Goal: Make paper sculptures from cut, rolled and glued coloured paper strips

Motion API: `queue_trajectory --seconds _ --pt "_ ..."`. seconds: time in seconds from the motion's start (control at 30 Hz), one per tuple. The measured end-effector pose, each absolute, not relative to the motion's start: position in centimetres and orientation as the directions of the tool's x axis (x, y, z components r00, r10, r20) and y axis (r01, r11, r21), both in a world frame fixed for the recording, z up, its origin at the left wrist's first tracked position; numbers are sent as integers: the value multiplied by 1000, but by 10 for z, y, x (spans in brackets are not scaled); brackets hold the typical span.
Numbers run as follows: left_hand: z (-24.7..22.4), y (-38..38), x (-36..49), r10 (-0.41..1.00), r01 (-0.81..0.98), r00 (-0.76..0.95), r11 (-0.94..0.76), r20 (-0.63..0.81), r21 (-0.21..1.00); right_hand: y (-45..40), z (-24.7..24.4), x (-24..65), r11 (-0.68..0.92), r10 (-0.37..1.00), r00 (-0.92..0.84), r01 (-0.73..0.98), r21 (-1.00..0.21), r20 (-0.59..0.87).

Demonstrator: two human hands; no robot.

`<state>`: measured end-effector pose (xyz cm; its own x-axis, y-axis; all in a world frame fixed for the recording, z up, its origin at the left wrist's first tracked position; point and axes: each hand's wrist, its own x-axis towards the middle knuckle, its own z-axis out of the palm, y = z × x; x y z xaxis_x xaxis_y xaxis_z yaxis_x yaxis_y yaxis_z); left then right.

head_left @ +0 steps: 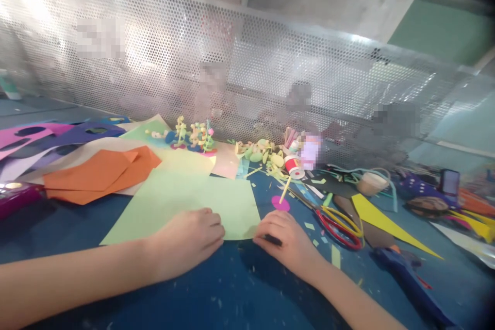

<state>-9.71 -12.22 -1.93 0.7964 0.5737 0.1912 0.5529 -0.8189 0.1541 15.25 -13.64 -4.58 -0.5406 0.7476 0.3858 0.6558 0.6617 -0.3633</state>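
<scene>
A light green sheet of paper (201,191) lies on the blue table in front of me. My left hand (193,234) is closed at its near edge, with curled fingers and the thumb hidden beneath. At the near right corner, the fingers of my right hand (280,237) are pinched on the same sheet. Just beyond the right hand is a pink paper disc (280,203) with a pale yellow stick (285,190) rising from it. To the right of that hand lie scissors (340,227) with red and yellow handles.
Orange paper (100,172) and a magenta tool (19,197) lie left. Small paper models (193,134) stand at the back, before a perforated metal screen (154,51). A thread spool (294,166), yellow paper (390,224) and a dark blue glue gun (410,278) are right, among scraps.
</scene>
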Motion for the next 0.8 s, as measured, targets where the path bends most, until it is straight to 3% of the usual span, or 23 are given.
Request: queue_trajectory --seconds 0.2,0.33,0.53,0.8 --pt "-19 -99 -105 668 570 744 -647 16 506 -135 -47 152 529 848 -427 659 -535 314" --pt "-24 -88 -108 690 567 720 -522 -74 638 -132 -51 151 409 912 -325 692 -595 249" --pt "-25 -92 -105 718 609 696 -579 -14 543 -130 -54 147 333 943 -246 720 -609 225" --pt "-28 -91 -107 540 443 836 -768 95 463 -128 -54 144 299 954 -223 743 -598 200"
